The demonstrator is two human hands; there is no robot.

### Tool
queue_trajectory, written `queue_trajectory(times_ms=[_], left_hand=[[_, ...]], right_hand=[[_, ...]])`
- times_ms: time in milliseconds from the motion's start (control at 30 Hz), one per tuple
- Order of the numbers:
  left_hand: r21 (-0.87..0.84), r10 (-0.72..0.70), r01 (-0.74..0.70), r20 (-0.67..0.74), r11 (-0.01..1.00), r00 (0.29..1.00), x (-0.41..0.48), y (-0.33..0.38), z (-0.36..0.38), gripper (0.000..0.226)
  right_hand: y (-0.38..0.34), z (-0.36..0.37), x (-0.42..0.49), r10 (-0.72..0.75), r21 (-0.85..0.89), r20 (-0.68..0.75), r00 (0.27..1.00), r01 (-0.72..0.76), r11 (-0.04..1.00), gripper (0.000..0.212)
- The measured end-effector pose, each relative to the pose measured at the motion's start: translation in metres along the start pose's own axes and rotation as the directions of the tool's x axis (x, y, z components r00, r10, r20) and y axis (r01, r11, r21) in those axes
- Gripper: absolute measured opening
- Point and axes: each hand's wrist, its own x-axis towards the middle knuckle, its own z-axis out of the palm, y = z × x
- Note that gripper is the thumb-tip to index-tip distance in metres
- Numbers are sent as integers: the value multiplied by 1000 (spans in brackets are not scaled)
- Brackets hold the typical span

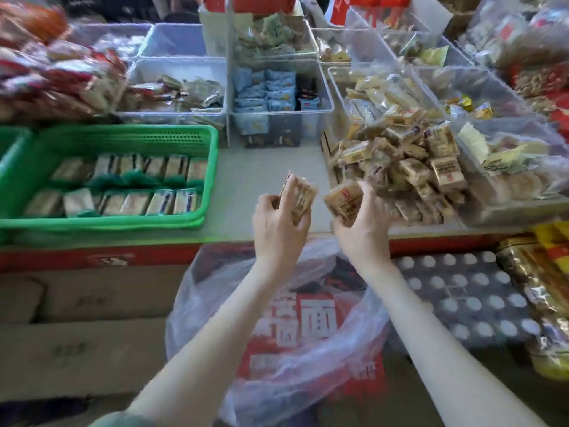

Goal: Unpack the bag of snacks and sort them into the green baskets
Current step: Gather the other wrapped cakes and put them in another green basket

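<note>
Left hand (278,218): curled round a small stack of tan wrapped snack packets (300,195), on edge, long axis pointing away.
Right hand (360,224): pinches one tan wrapped packet (343,200), printed face up.
Place: between green plastic basket (123,224) and loose packet heap (409,167).

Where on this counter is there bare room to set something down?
Only the grey counter strip between the green basket and the loose packet pile, before the blue-packet bin. Left hand and right hand, gripping packets, hover at its near end. Elsewhere is crowded.
</note>
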Motion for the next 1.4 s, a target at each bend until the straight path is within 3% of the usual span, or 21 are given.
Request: queue_trajectory(times_ms=[100, 267, 500, 700, 933, 1067, 1400], left_hand=[[81, -42, 43, -14, 996, 999, -23, -41, -77, 71], [219, -87, 113, -126, 969, 988, -35, -113, -198, 71], [335, -174, 240, -216, 911, 961, -34, -252, -340, 71], [421, -217, 284, -200, 862, 956, -16, -352, -450, 70], [412, -303, 342, -158, 844, 940, 31, -425, -506, 73], [407, -369, 401, -158, 820, 916, 39, -465, -534, 72], [384, -527, 529, -122, 756, 841, 105, -601, -577, 73]], right_hand=[[-71, 31, -34, -3, 105, 113, 994, -9, 994, 70], [-188, 94, -66, -144, 183, 177, 974, 112, 977, 65], [-342, 214, -98, -299, 167, 265, 917, 262, 950, 66], [-448, 299, -124, -274, 230, 368, 889, 199, 953, 65], [-513, 348, -79, -223, 273, 358, 907, 126, 954, 59], [-546, 383, -53, -166, 308, 462, 871, 18, 951, 55], [-641, 557, -8, -91, 201, 604, 792, -41, 979, 56]])
